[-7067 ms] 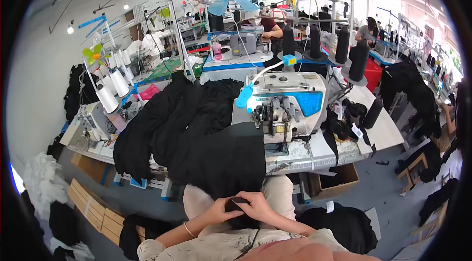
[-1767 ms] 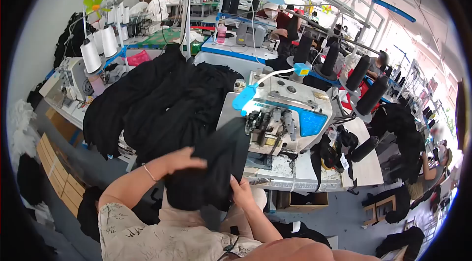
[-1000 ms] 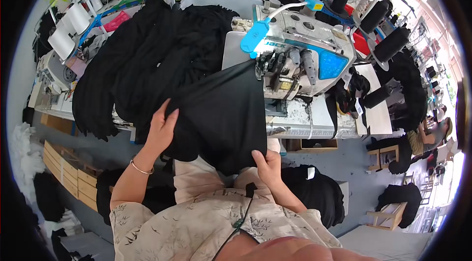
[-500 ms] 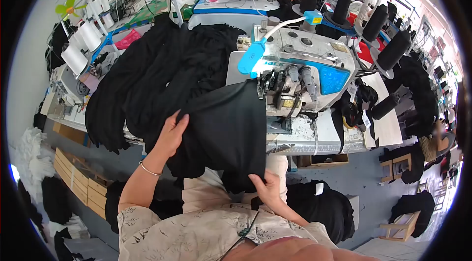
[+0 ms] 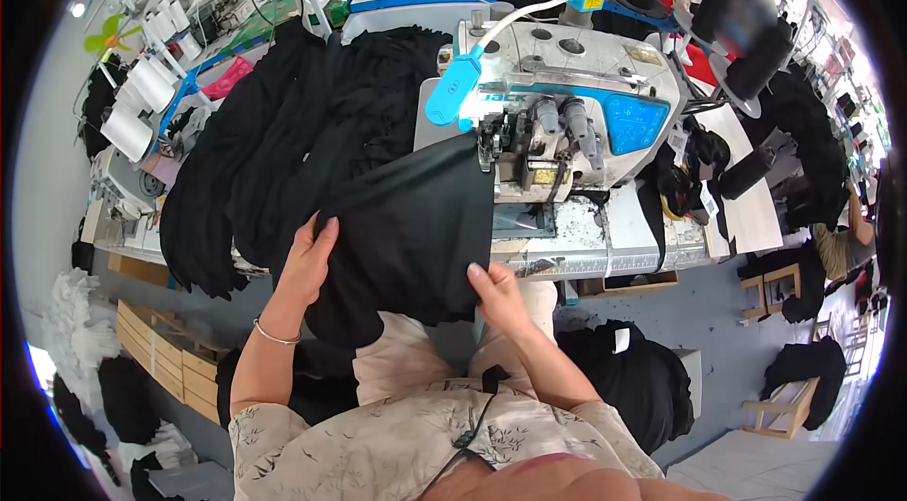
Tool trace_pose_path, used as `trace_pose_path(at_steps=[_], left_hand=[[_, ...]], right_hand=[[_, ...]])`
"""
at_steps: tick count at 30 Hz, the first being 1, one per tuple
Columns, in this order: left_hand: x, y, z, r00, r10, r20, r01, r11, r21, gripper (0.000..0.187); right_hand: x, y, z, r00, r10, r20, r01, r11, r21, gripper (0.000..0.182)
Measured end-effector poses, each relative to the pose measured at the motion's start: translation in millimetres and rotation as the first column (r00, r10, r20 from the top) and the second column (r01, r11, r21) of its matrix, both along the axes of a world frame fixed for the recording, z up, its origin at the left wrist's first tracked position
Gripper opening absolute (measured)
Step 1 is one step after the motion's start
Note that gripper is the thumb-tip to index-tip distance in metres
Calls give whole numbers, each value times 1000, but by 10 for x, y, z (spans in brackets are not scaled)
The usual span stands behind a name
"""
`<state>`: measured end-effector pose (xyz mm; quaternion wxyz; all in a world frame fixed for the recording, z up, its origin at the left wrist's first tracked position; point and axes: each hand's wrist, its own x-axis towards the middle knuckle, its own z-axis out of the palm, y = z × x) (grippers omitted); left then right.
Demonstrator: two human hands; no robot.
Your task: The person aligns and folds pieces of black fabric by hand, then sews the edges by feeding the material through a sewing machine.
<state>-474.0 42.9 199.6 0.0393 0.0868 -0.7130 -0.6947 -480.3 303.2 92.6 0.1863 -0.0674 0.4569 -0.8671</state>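
A piece of black fabric (image 5: 411, 227) stretches from the needle area of the overlock sewing machine (image 5: 567, 114) down over the table's front edge. My left hand (image 5: 310, 257) pinches its left side, the thumb on top and the other fingers partly hidden. Lower right, my right hand (image 5: 498, 293) grips the fabric's right edge near its bottom corner, thumb uppermost. The fabric's upper corner lies at the presser foot (image 5: 487, 156). A blue clip-on lamp (image 5: 455, 90) shines over the needle area.
A large heap of black fabric (image 5: 274, 133) covers the table left of the machine. Black thread cones (image 5: 756, 62) stand at the back right. Another black bundle (image 5: 628, 383) lies below on the right. Wooden stools (image 5: 784, 407) and a person (image 5: 846, 241) are farther right.
My right hand has moved up toward the machine, raising the fabric's lower corner. My left hand keeps its hold on the left side. The whole view has shifted slightly.
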Motion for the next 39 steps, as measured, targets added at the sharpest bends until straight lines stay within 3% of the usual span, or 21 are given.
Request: trace_pose_path(at_steps=[2, 3, 6, 7, 10, 11, 13, 16, 18, 22, 24, 26, 27, 30, 34, 35, 38, 39], left_hand=[[-30, -60, -123, 996, -76, -36, 74, 995, -65, 42], [-56, -50, -151, 997, -78, -25, 76, 995, -70, 41], [-54, -65, -156, 998, -25, -50, 21, 996, -82, 41], [-48, -82, -121, 998, 5, -68, -11, 996, -86, 41], [-26, -55, 155, 995, -48, -87, 34, 987, -154, 42], [-50, -29, 119, 999, -36, -5, 35, 989, -146, 41], [-79, 36, -17, 988, -8, 155, 29, 991, -130, 40], [-71, -22, -54, 991, -129, 33, 133, 973, -190, 39], [-37, -45, 42, 993, -121, 2, 118, 972, -205, 38], [-43, 7, 247, 997, -74, 25, 77, 983, -167, 39], [-87, 112, 295, 994, 15, 108, 8, 978, -209, 39], [-196, 38, 204, 991, -78, 105, 93, 984, -151, 46], [-261, 10, 143, 986, -127, 104, 139, 983, -122, 49], [-432, 5, 35, 987, 105, 120, -81, 978, -191, 65], [-434, 116, 115, 972, 75, 224, -35, 984, -176, 77], [-388, 128, 209, 960, -12, 278, 45, 993, -112, 74], [-405, 13, 101, 968, 206, 144, -175, 964, -201, 65], [-371, 37, 369, 997, 60, 57, -59, 998, -26, 61]], right_hand=[[110, -57, -264, 997, 68, 45, -70, 997, 41, 30], [156, -156, -267, 1000, 21, 19, -22, 998, 51, 28], [243, 80, -111, 963, 85, -257, 76, 828, 556, 24], [320, 159, 72, 871, 17, -492, 275, 812, 515, 20], [547, 251, 509, 860, -111, -499, 365, 817, 446, 19], [550, 255, 533, 871, -30, -491, 323, 787, 525, 20], [576, 63, 111, 936, -27, -352, 198, 865, 462, 20], [605, -40, -132, 965, -2, -263, 122, 889, 441, 21], [710, 39, -5, 964, -5, -266, 118, 904, 411, 22], [818, 85, -9, 984, 108, -138, -67, 959, 276, 27], [803, 5, -62, 997, 23, -75, -6, 976, 219, 27], [722, -45, -148, 997, -75, -15, 76, 979, 188, 27], [630, -50, -90, 993, -113, -26, 116, 976, 187, 26], [314, 0, -117, 974, -102, -203, 173, 912, 371, 26], [256, -39, -332, 949, -107, -295, 216, 905, 366, 25], [301, -21, -365, 944, -84, -319, 212, 895, 393, 24], [496, 62, -165, 920, -34, -391, 238, 840, 488, 20], [556, 96, -44, 902, -28, -430, 252, 844, 474, 20]])
